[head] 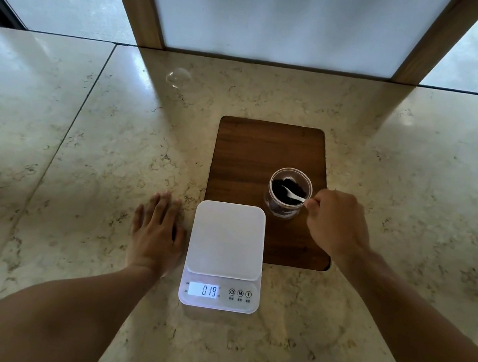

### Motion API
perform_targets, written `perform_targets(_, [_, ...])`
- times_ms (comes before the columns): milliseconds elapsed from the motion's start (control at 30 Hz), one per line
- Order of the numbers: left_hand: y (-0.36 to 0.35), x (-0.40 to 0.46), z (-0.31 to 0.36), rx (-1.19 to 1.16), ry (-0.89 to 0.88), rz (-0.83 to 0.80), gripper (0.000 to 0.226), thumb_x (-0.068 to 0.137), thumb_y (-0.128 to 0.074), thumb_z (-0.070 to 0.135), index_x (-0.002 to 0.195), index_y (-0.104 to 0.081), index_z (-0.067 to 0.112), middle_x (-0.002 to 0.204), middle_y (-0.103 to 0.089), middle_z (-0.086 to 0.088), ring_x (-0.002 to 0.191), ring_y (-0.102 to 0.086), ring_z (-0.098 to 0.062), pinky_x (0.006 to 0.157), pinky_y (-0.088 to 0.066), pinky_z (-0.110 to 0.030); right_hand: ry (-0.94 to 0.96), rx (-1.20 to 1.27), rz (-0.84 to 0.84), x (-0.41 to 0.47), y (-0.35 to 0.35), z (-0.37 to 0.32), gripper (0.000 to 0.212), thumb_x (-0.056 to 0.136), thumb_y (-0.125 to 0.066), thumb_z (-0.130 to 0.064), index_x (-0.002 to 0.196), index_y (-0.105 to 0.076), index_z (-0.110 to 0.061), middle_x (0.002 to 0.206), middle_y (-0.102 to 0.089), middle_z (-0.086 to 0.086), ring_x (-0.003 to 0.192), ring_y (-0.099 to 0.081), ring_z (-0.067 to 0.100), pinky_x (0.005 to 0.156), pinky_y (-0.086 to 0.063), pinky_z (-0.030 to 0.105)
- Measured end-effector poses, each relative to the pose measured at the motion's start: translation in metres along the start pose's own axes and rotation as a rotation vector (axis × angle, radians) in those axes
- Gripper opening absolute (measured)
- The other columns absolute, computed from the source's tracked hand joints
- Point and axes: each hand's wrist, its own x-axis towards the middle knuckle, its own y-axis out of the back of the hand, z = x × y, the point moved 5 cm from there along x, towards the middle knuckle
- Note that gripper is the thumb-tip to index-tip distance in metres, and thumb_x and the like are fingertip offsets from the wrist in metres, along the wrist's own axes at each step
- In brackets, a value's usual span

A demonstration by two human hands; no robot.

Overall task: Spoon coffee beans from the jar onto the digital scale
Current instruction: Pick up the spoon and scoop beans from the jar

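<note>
A clear open jar [288, 192] of dark coffee beans [279, 193] stands on a dark wooden board [247, 154]. My right hand [337, 222] pinches the handle of a small white spoon [293, 194], whose bowl lies among the beans inside the jar. A white digital scale [225, 255] sits in front of the board, its near edge overlapping it. The platform is bare and the lit display reads 0.19. My left hand [156, 235] rests flat on the counter just left of the scale, fingers spread, holding nothing.
Everything sits on a pale marble counter [82, 160]. A clear round lid or small glass object [179, 77] lies at the back left. Frosted glass panels in wooden frames [140, 0] rise behind the counter.
</note>
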Motion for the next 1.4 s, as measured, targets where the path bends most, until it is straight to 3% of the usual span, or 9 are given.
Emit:
perform_targets(167, [0.000,-0.001,0.000,-0.006,0.004,-0.002,0.062,0.094,-0.024,0.043,0.152,-0.032,0.024,0.164,-0.022,-0.003,0.153,-0.003,-0.017,0.123,0.001,-0.044,-0.080,0.113,-0.039,0.005,-0.003,0.003,0.030,0.094,-0.059,-0.029,0.075,-0.072,-0.009,0.065,-0.067,0.008,0.057,-0.060,0.021,0.056,-0.051,0.032])
perform_targets(367, [0.001,0.000,0.000,-0.018,-0.004,0.014,0.061,0.094,-0.025,0.043,0.151,-0.034,0.023,0.163,-0.025,-0.004,0.152,-0.006,-0.018,0.123,-0.001,-0.045,-0.218,0.263,-0.104,0.009,-0.008,0.012,0.033,0.093,-0.060,-0.028,0.071,-0.074,-0.007,0.054,-0.061,0.005,0.047,-0.053,0.014,0.045,-0.032,0.020])
perform_targets(500, [0.000,0.000,0.000,-0.009,-0.006,0.007,0.059,0.095,-0.025,0.044,0.151,-0.033,0.025,0.163,-0.024,-0.003,0.153,-0.004,-0.018,0.123,-0.002,-0.046,-0.288,0.385,-0.136,0.007,-0.010,0.018,0.036,0.093,-0.059,-0.028,0.072,-0.074,-0.003,0.057,-0.067,0.013,0.042,-0.053,0.020,0.043,-0.034,0.024])
perform_targets(767, [0.002,0.000,0.000,-0.006,0.001,0.006,0.060,0.094,-0.026,0.043,0.150,-0.034,0.025,0.163,-0.024,-0.003,0.152,-0.005,-0.018,0.123,-0.002,-0.046,-0.355,0.479,-0.169,0.002,-0.010,0.026,0.034,0.090,-0.062,-0.033,0.066,-0.075,-0.014,0.058,-0.067,0.011,0.047,-0.056,0.020,0.051,-0.043,0.032])
perform_targets(933, [0.004,0.000,0.003,-0.015,0.010,-0.006,0.061,0.093,-0.023,0.044,0.151,-0.034,0.024,0.163,-0.023,-0.003,0.153,-0.005,-0.018,0.123,-0.001,-0.046,-0.405,0.536,-0.181,-0.001,-0.011,0.029,0.033,0.090,-0.063,-0.034,0.058,-0.069,-0.027,0.053,-0.063,0.002,0.046,-0.053,0.017,0.048,-0.040,0.028])
perform_targets(1233, [0.007,-0.001,0.004,-0.002,0.011,-0.020,0.060,0.095,-0.027,0.041,0.152,-0.032,0.023,0.164,-0.021,-0.003,0.153,-0.004,-0.018,0.123,-0.001,-0.046,-0.430,0.546,-0.164,-0.004,-0.010,0.032,0.035,0.089,-0.063,-0.034,0.055,-0.066,-0.028,0.050,-0.059,-0.002,0.045,-0.052,0.014,0.045,-0.035,0.026])
perform_targets(1400, [0.005,-0.001,0.002,0.004,0.006,-0.016,0.061,0.094,-0.027,0.042,0.152,-0.030,0.024,0.164,-0.019,-0.002,0.152,0.001,-0.015,0.123,0.002,-0.044,-0.442,0.556,-0.142,-0.008,-0.010,0.037,0.032,0.088,-0.064,-0.033,0.058,-0.069,-0.024,0.057,-0.065,0.003,0.048,-0.056,0.017,0.046,-0.039,0.026])
